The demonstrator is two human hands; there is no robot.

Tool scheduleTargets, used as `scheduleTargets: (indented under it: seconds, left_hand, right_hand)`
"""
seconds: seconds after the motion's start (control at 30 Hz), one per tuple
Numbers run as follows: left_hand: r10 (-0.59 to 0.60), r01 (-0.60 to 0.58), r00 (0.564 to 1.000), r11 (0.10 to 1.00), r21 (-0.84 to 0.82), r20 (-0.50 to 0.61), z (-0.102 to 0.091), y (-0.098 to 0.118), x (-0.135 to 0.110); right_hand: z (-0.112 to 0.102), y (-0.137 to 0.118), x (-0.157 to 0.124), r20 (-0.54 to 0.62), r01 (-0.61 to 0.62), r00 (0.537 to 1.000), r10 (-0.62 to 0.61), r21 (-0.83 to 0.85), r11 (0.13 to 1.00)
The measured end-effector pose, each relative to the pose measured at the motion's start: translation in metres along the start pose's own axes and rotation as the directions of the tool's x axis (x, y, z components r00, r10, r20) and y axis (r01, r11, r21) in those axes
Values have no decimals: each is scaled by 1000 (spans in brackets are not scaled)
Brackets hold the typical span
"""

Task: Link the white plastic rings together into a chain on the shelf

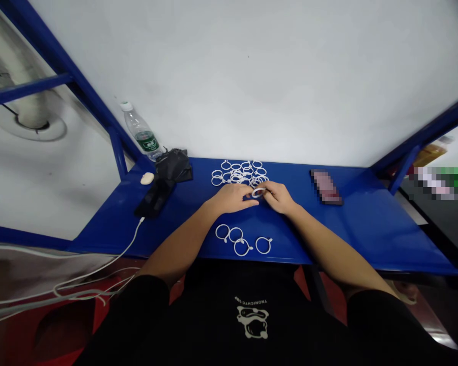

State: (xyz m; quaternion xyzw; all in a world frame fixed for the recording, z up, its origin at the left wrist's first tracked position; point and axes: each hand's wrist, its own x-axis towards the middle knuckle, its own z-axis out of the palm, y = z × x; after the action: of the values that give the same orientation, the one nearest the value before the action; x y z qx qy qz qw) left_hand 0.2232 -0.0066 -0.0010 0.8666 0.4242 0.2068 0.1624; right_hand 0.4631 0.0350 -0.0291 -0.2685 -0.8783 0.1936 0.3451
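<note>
My left hand (pixel 234 197) and my right hand (pixel 279 196) meet at the middle of the blue table (pixel 366 223). Both pinch one white plastic ring (pixel 258 192) between their fingertips. Just beyond my hands lies a pile of several white rings (pixel 237 173). Nearer to me, by the front edge, a short row of several white rings (pixel 243 242) lies flat on the table.
At the back left stand a clear water bottle (pixel 140 132), a black pouch (pixel 174 164), a small cream object (pixel 147 178) and a dark phone (pixel 154 198) with a white cable (pixel 127 246) running off the edge. A blurred flat object (pixel 325 186) lies right. Blue frame bars flank both sides.
</note>
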Motion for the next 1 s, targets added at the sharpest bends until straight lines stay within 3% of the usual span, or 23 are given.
scheduleTargets:
  seconds: [0.07, 0.17, 0.27, 0.37, 0.53, 0.73, 1.0]
  left_hand:
    - [-145, 146, 985, 989, -4, 96, -14, -4, -5]
    - [-291, 282, 916, 957, 73, 277, -33, -11, -15]
    - [-224, 228, 880, 973, 42, 418, -42, -12, -23]
    - [-145, 160, 871, 987, 7, 469, -39, -8, -25]
    - [-182, 166, 867, 983, 75, 464, -28, -7, -23]
    - [-167, 177, 917, 984, 6, 362, -21, -15, -20]
    - [-162, 176, 953, 984, -34, 256, -19, -7, -17]
  right_hand:
    - [0, 3, -1, -92, -76, 993, 73, -25, 997]
    - [1, 6, -1, -220, -120, 970, 102, -69, 990]
    - [2, 9, 1, -279, -111, 957, 77, -105, 988]
    - [2, 11, 2, -302, -113, 951, 69, -130, 985]
    - [4, 18, 1, -334, -132, 939, 85, -119, 984]
    - [6, 23, 3, -219, -162, 969, 114, -217, 963]
    - [5, 22, 1, -211, -170, 968, 134, -163, 972]
